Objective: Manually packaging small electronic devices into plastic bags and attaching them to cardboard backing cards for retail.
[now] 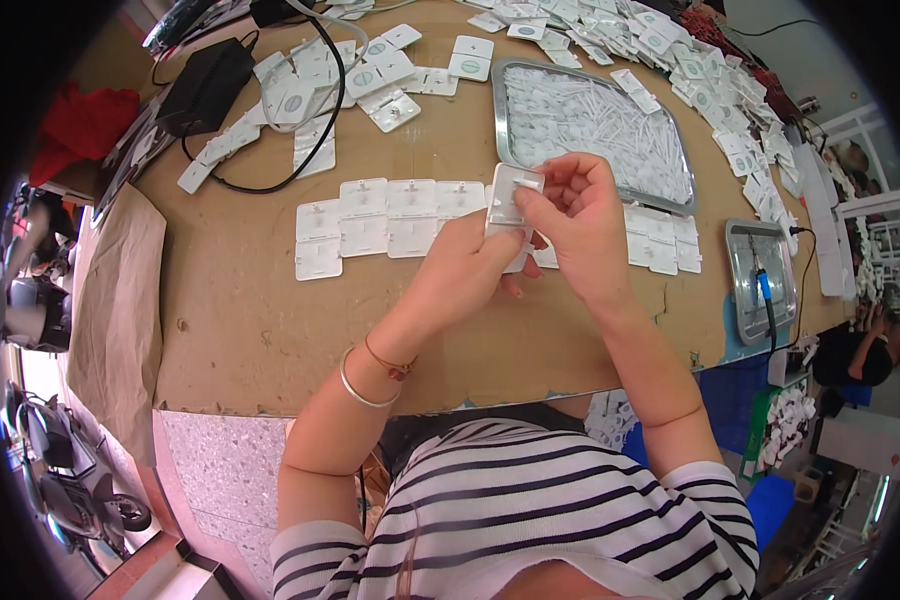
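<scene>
A white rectangular plastic panel, with small raised fittings on its face, is held up above the table at a tilt. My left hand is closed on its lower part, the thumb across the front. At its upper right edge my right hand is closed, thumb against the panel and fingers curled. A small white bit shows by the right thumb; its kind is hidden. Below and beside my hands, similar panels lie in a row, and more panels lie right of my right wrist.
A metal tray full of small white plastic parts stands beyond my hands. Heaped panels cover the far right. At the right, a smaller tray holds a blue-handled, corded tool. A black box with cables and brown paper are at left.
</scene>
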The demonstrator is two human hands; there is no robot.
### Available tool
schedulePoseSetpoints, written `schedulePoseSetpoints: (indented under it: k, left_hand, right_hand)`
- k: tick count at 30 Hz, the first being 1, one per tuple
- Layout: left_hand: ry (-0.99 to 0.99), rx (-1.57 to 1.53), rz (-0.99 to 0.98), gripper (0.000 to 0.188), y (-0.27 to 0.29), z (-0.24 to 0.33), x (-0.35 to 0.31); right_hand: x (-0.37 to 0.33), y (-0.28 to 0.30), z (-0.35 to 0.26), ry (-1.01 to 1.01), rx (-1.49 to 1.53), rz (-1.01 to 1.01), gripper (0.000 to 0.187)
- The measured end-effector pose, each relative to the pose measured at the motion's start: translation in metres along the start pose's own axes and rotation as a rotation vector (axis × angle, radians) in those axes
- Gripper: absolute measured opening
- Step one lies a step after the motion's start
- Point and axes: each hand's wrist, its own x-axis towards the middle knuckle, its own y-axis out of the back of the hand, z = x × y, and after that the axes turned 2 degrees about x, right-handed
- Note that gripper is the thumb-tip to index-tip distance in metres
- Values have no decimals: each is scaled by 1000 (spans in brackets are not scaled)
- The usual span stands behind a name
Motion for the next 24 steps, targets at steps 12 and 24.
schedulePoseSetpoints:
  k: [12, 24]
  left_hand:
    - [-304, 775, 272, 41, 29, 30, 26]
    - [-348, 1981, 578, 44, 109, 24, 110]
  right_hand:
    - [-70, 118, 2, -13, 98, 263, 31]
    - [-106, 201, 45, -208, -1002, 661, 30]
